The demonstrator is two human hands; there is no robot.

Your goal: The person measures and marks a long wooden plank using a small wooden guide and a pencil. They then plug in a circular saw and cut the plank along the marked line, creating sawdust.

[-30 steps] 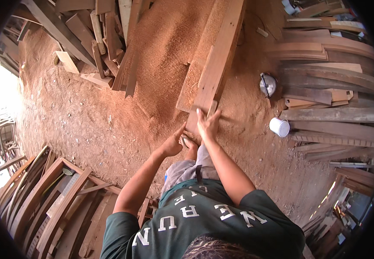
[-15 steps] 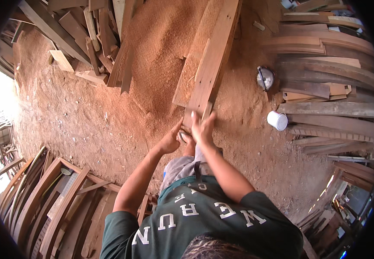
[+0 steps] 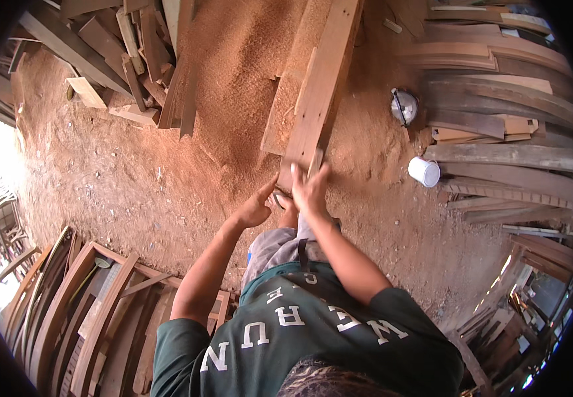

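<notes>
Long brown wooden plank (image 3: pixel 316 99) runs from the upper edge of the view to its near end, just ahead of the person; a broad, sawdust-covered wooden board (image 3: pixel 291 92) lies along its left side. Two bare forearms converge on this end: the left forearm (image 3: pixel 210 261) slants forward and inward, the right forearm (image 3: pixel 346 251) forward and leftward. The right hand (image 3: pixel 309 190) is partly closed, its thumb laid on the plank's upper face and its fingers at the right edge; which piece it grips cannot be told. The left hand (image 3: pixel 257 206) is loosely open, index finger extended to the near left corner; whether it has hold of anything cannot be told. Between the right thumb and fingers shows a short pale wooden strip (image 3: pixel 315 161).
</notes>
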